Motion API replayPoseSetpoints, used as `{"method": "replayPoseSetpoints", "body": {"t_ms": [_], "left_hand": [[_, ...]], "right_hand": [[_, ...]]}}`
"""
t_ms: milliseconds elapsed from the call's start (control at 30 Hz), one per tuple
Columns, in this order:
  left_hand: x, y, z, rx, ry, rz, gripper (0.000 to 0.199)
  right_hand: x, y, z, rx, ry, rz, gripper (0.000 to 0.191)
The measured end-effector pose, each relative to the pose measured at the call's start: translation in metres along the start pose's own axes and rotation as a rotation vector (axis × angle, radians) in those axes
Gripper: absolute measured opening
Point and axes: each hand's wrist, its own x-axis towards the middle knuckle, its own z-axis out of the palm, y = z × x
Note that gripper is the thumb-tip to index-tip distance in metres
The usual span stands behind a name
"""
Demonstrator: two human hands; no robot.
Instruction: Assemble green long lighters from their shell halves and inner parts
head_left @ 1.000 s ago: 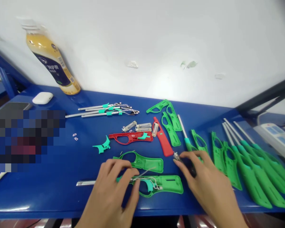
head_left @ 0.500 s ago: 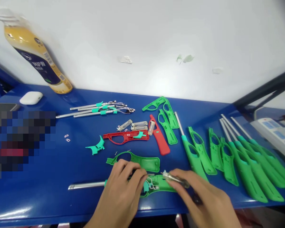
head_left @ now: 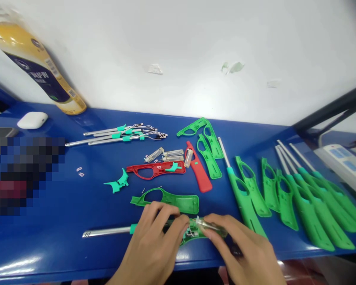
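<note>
Pinching a clear cartridge [head_left: 210, 227] in the right hand [head_left: 246, 249], down at six o'clock, over a green handle half [head_left: 199, 235] on a glossy blue surface [head_left: 106, 206]; curling the left hand [head_left: 154, 241] across that handle half beside white wires [head_left: 192, 232], with its hold too covered to tell. Facing a white wall [head_left: 195, 39] at twelve o'clock, dotted with torn scraps [head_left: 155, 69]. Having a yellow bottle [head_left: 44, 79] at ten o'clock, a white case [head_left: 32, 120] at nine, long-tubed green lighters [head_left: 313, 225] at four. Catching a streak of glare [head_left: 14, 266] on the surface at eight.
</note>
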Motion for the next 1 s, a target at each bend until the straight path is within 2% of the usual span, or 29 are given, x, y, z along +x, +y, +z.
{"method": "replayPoseSetpoints", "body": {"t_ms": [667,1000], "left_hand": [[-0.005,0.000,0.003,-0.008,0.000,-0.024,0.020],[-0.014,-0.002,0.003,-0.027,-0.083,-0.017,0.032]], "right_hand": [[-0.001,-0.001,0.000,0.009,0.019,0.003,0.022],[0.001,-0.001,0.000,0.026,-0.001,-0.001,0.021]]}}
